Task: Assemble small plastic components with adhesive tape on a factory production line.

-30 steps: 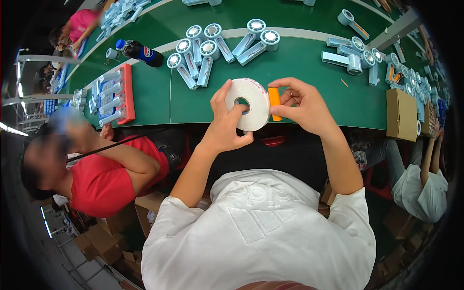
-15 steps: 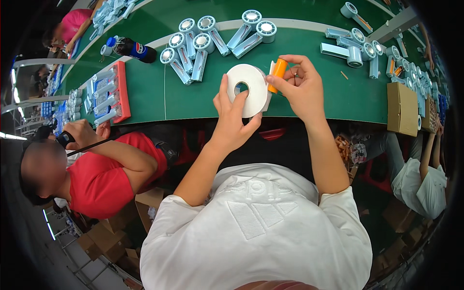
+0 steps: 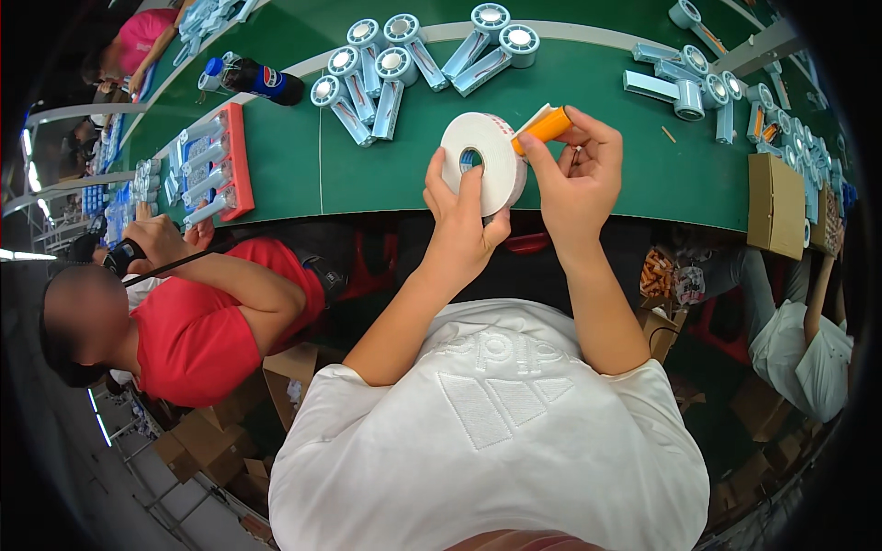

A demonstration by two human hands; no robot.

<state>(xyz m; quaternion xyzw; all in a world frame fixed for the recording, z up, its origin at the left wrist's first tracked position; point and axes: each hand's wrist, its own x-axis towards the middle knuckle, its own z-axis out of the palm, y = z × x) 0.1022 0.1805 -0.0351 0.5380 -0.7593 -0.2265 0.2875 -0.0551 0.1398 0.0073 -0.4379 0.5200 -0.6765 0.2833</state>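
My left hand point(image 3: 462, 220) is wrapped round a big roll of white tape point(image 3: 489, 138), with a finger in its core hole. The roll stands on edge above the near side of the green table. In my right hand point(image 3: 581, 188), thumb and fingertips pinch an orange cylindrical battery point(image 3: 549, 125), tilted with its lower end against the roll's right side. A pale strip of tape or backing point(image 3: 536, 117) sticks up along the battery. Thin wires show by the curled fingers of that hand.
Several light-blue round-headed fan housings point(image 3: 395, 64) lie beyond my hands. More housings point(image 3: 689, 96) are at the right, near a cardboard box point(image 3: 774, 204). On the left are a dark drink bottle point(image 3: 262, 80), a red tray point(image 3: 241, 165) and a co-worker in a red shirt point(image 3: 211, 331).
The battery has turned from nearly upright to a slant, its upper end now pointing right. The pale strip stands out farther from it. The roll has shifted slightly right and turned a little.
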